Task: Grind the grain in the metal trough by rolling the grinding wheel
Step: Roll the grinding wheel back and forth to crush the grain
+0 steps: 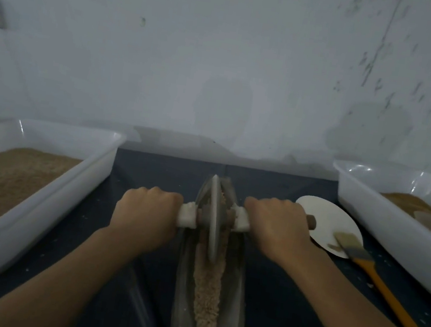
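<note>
trough: long narrow metal trough (236, 291), boat-shaped, sits on the dark cloth (285, 311) w/ one pointed end toward the wall and the other running out of the bottom of the pic. everything below is placed relative to it.
grain: pale crushed grain (209, 287) lies along the trough's groove, mostly in the near half, a bit more showing at the far end beside the wheel.
wheel: flat grey grinding wheel (213, 218) stands on edge inside the trough, in the far half, rim down in the grain. blurry, so can't tell finer detail.
axle: handle bar (187, 215) goes crosswise thru the wheel's hub, sticking out past both sides of the trough. white wrap on it just next to the wheel each side, bare brownish end (311, 221) pokes out past the right fist.
left hand: left hand (147, 209) clenched around the bar, left of the trough, knuckles up.
right hand: right hand (275, 224) same deal, wrapped tight round the bar right of the trough.
left of trough: white plastic tub (16, 254) full of brownish grain, near the trough but not touching.
right of trough: another white tub (393, 230) w/ some brown stuff in it, farther off.
btw trough and right tub: white paper plate (325, 220), and a brush w/ orange handle (384, 292), bristles resting on the plate.
behind trough: pale scuffed wall (224, 53).
</note>
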Demonstrator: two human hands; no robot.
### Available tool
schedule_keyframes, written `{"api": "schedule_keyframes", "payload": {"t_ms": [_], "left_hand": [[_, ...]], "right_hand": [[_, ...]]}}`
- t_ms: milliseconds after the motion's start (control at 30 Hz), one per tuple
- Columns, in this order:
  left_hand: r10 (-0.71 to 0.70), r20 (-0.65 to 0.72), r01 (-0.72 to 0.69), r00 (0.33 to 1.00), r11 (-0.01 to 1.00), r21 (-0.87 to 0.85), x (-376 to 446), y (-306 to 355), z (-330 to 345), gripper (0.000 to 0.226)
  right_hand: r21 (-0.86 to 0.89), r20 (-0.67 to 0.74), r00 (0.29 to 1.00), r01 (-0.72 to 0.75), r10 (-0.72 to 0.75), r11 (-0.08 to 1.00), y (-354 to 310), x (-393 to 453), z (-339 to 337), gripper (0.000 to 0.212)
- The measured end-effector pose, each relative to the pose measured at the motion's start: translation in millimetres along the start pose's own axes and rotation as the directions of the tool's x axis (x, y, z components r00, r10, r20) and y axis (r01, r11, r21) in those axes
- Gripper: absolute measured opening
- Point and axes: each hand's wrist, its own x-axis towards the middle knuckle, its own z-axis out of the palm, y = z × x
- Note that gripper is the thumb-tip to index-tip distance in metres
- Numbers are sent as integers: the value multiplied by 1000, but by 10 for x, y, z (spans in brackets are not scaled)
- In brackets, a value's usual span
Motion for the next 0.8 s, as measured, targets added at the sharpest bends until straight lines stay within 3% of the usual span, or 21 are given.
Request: {"api": "schedule_keyframes", "payload": {"t_ms": [133, 267, 367, 533, 667, 800], "left_hand": [[54, 121, -53, 991, 999, -10, -373, -5, -235, 26], [70, 227, -68, 971, 998, -18, -599, -27, -406, 25], [58, 139, -66, 989, 996, 52, -506, -3, -327, 29], [-9, -30, 11, 1000, 998, 57, -56, -10, 12, 25], [-54, -14, 54, 998, 999, -4, 68, -48, 116, 27], [-26, 60, 28, 998, 999, -22, -175, -20, -18, 25]], "right_hand": [[67, 37, 996, 75, -77, 995, -76, -448, -245, 19], [98, 101, 986, 125, -135, 987, -98, -699, -364, 32], [27, -14, 994, 111, -110, 993, -61, -600, -285, 39], [29, 23, 1000, 20, -21, 999, 17, -31, -1, 28], [-49, -57, 997, 53, -55, 997, 36, 190, 88, 18], [12, -1, 995, 103, -103, 995, -14, -55, -118, 19]]}}
